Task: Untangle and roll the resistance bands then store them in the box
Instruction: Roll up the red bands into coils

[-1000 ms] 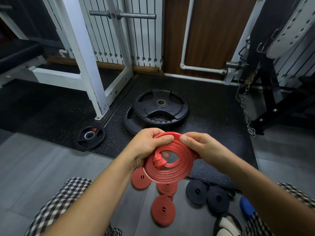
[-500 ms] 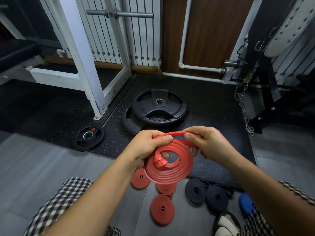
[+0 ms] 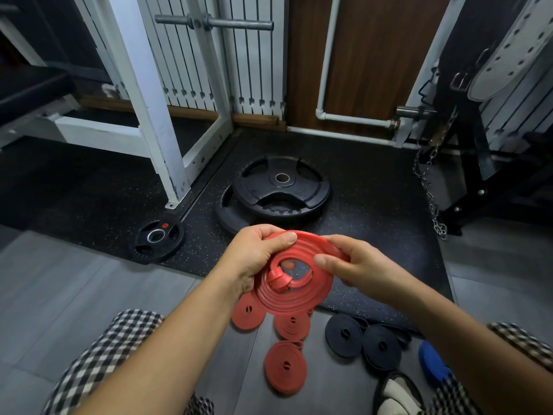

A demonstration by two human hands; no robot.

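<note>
My left hand (image 3: 257, 259) grips the red band coil (image 3: 296, 295) at its upper left rim and my right hand (image 3: 356, 268) pinches the outer wrap on the right, so the coil hangs between them, facing me, above the floor (image 3: 74, 289). Since a second ago my right hand has slid from the top down the rim

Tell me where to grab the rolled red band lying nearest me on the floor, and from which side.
Come down from above and pinch across the outer rim of the rolled red band, thumb on one edge, fingers opposite. It lies flat on the floor, so squeezing across the disc likely keeps the windings tight. Cover the loose tail at its far edge.
</note>
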